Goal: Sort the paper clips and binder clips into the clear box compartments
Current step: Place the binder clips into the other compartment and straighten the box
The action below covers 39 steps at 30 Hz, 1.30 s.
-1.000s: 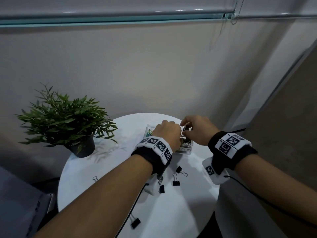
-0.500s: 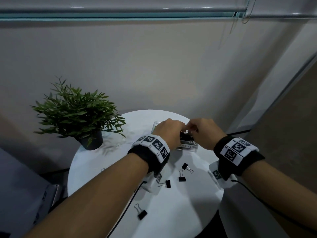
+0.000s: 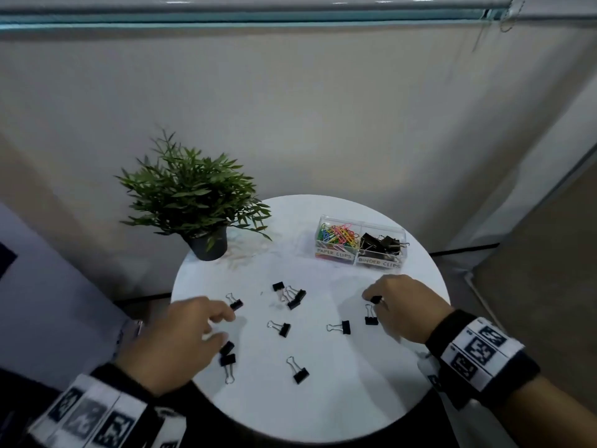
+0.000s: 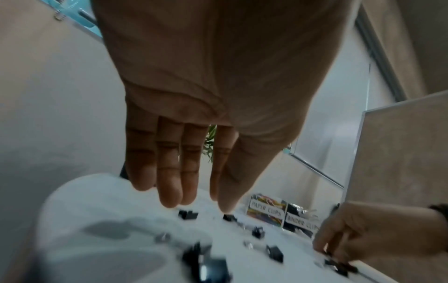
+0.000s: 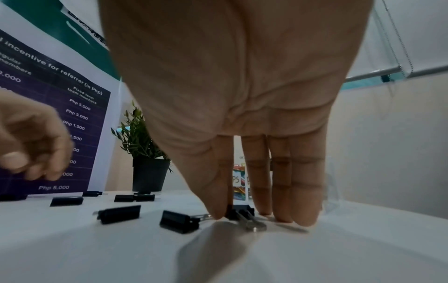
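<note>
Fingers of the right hand (image 3: 403, 305) point down at the right of the table (image 3: 323, 399), thumb and forefinger pinching a black clip (image 5: 238, 211) that still rests on the white top; the wrist view shows the thumb on one side of it and the other fingertips touching the surface just beside. Another clip (image 3: 371, 318) lies just below that hand in the head view. At lower left of the frame the left hand (image 3: 181, 334) hangs over the table edge with fingers loosely extended and spread, holding nothing; one clip (image 3: 235, 303) lies by its fingertips and two clips (image 3: 227, 354) by its thumb. More black binder clips (image 3: 292, 297) are scattered across the middle of the table, well apart from one another. Toward the upper right of the table stands the clear box (image 3: 360, 242), two compartments side by side. Its left compartment, labelled PAPER CLIPS, holds coloured paper clips (image 3: 337, 236); its right one, labelled BINDER CLIPS, holds a pile of black clips (image 3: 379, 244). A potted plant (image 3: 197, 202) stands at the table's upper left, apart from the box.
</note>
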Tool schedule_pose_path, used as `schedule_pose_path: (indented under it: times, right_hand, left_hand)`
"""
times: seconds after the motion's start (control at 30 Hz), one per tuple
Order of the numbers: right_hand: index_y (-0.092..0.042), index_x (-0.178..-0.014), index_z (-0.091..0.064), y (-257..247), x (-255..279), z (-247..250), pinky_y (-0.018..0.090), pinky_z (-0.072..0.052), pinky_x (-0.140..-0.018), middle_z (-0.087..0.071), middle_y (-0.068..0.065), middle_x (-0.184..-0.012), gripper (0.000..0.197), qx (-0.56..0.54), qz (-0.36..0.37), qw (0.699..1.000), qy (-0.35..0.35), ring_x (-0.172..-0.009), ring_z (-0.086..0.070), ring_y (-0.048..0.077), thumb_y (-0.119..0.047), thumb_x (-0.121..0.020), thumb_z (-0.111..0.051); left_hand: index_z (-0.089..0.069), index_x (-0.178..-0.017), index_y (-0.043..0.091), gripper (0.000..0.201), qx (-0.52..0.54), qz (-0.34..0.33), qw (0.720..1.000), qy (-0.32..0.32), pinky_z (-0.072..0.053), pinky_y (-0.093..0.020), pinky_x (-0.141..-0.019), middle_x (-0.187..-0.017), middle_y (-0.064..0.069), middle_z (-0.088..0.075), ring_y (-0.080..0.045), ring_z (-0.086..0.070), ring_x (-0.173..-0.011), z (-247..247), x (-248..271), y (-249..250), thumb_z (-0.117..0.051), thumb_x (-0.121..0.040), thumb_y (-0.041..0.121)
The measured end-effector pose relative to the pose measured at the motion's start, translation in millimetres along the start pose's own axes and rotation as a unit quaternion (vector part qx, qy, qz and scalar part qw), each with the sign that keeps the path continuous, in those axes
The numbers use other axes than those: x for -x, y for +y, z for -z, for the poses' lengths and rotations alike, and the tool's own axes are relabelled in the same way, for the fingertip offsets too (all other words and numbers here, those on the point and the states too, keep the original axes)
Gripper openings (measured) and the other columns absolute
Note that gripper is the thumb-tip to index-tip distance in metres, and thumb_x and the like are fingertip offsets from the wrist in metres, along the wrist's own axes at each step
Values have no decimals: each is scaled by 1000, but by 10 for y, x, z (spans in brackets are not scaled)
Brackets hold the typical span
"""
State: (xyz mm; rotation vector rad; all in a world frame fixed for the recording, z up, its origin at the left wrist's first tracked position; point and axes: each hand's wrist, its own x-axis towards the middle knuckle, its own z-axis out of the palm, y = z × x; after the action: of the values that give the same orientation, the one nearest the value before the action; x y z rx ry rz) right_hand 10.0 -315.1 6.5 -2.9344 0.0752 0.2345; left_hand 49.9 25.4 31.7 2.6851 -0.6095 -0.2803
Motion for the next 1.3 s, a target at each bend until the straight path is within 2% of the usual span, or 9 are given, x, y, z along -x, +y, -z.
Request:
schedule_pose_path:
  times: [0.1, 0.2, 0.37, 0.6, 0.73, 0.93, 1.07, 1.2, 1.3]
  right_hand:
    - [-15, -90, -70, -27, 26, 28, 33, -54, -70, -69, 5, -90, 24, 16, -26, 1000, 2, -81, -63, 24, -12, -81, -48]
    - [-14, -81, -71, -69, 65, 34, 31, -53, -66, -69, 5, -83, 21, 20, -41, 999, 7, -76, -63, 24, -10, -80, -50]
    - [-18, -81, -71, -67, 102, 31, 29, -53, -66, -69, 2, -84, 22, 1, -61, 998, 17, -76, -63, 22, -8, -81, -51]
    - [-23, -87, -70, -265, 189, 24, 22, -42, -63, -68, -2, -83, 13, -49, -50, 997, 28, -77, -60, 16, -22, -86, -57]
    - [-21, -91, -68, -340, 157, 77, 27, -49, -69, -68, 1, -87, 12, -50, -52, 997, 23, -82, -61, 20, -23, -86, -58]
    - [-19, -94, -67, -454, 160, 45, 34, -53, -75, -67, 4, -92, 16, -20, -43, 999, -10, -86, -62, 25, -15, -84, -55]
    - [-17, -95, -67, -453, 161, -32, 34, -53, -77, -66, 5, -98, 21, 6, -37, 999, -18, -90, -61, 26, -11, -83, -50]
    - [-18, -92, -67, -462, 162, -43, 31, -52, -73, -66, 5, -96, 24, 1, -38, 999, -19, -88, -61, 25, -6, -81, -50]
    - [-20, -94, -67, -473, 174, -40, 28, -49, -72, -65, 4, -98, 25, -3, -38, 999, -23, -89, -61, 24, -7, -81, -50]
  left_hand:
    - [-54, -101, 51, 27, -3, -18, 1000, -23, -44, -14, -81, -101, 23, -55, 4, -55, -92, -197, 218, -26, -66, -84, 33]
    - [-62, -116, 39, 32, -12, -35, 999, -29, -43, -15, -85, -105, 23, -50, 4, -54, -97, -340, 231, 1, -63, -86, 26]
    - [-66, -116, 33, 29, -2, -7, 1000, -7, -48, -27, -88, -103, 18, -51, -6, -58, -100, -398, 125, 0, -59, -90, 22]
    - [-68, -116, 26, 40, -16, -5, 1000, -20, -46, -25, -88, -106, 11, -53, -12, -57, -101, -383, 53, -80, -49, -88, 4]
    - [-68, -113, 23, 29, -30, -4, 999, -24, -48, -27, -85, -107, 11, -53, -11, -56, -91, -334, 18, -137, -56, -89, 12]
    - [-62, -95, 32, 7, -38, 22, 999, 1, -50, -31, -78, -94, 12, -52, -13, -58, -84, -269, 19, -131, -57, -89, 29]
    - [-57, -98, 31, 7, -25, 18, 999, 26, -50, -35, -79, -92, 10, -52, -17, -60, -88, -242, 100, -63, -54, -92, 28]
    - [-61, -94, 34, 11, 0, -11, 999, 34, -50, -27, -77, -93, 12, -49, -9, -60, -84, -198, 193, 80, -51, -94, 28]
    - [-62, -96, 32, 17, -22, -17, 999, 26, -49, -26, -77, -97, 11, -48, -12, -58, -85, -231, 218, 189, -46, -96, 28]
